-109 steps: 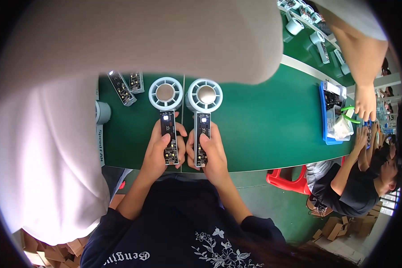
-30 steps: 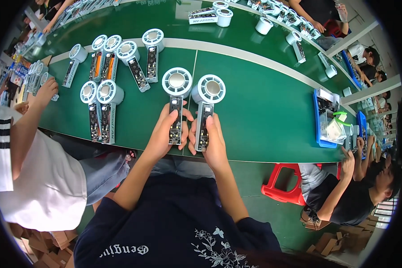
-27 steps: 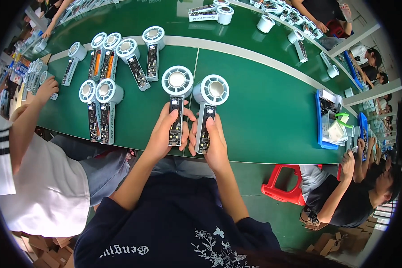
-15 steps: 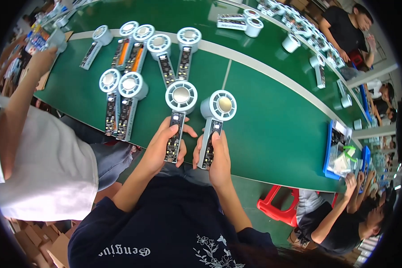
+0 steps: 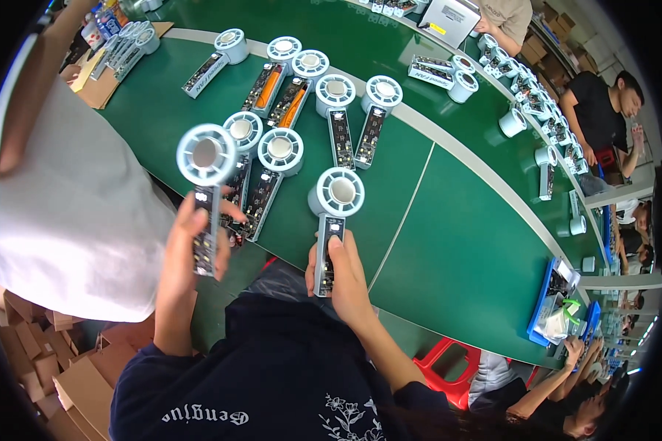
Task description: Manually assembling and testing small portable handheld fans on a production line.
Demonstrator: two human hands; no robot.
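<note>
At the near edge of the green bench (image 5: 478, 242), two handheld fan units, unfinished, each a white ring head on a narrow handle with its circuit board left bare.

Item one: left fan (image 5: 204, 192), lifted clear of the bench and held roughly upright over the gap beside the neighbouring worker. The left hand (image 5: 187, 246) wraps the lower handle, fingers closed around it and thumb across the board side; gripping low appears to keep the ring head free and the board facing up toward the eyes.

Item two: right fan (image 5: 332, 220), head lying on the bench, handle running back over the near edge. The right hand (image 5: 343, 275) closes on the handle's lower half, fingers curled along its side, thumb on the left side (whether the fan's weight rests wholly on the bench cannot be told).

Adjacent stock: a pair of like fans (image 5: 261, 169) lying side by side just beyond the left fan, boards upward; farther out a fanned row of five (image 5: 309, 84), two with orange parts in the handle. Laying them heads outward likely keeps the handles within reach.

Surroundings: a white-shirted co-worker (image 5: 66, 220) at far left; cardboard boxes (image 5: 37, 353) below; a blue tray (image 5: 555, 301) at the bench's right end; a red stool (image 5: 449, 367) beneath.
</note>
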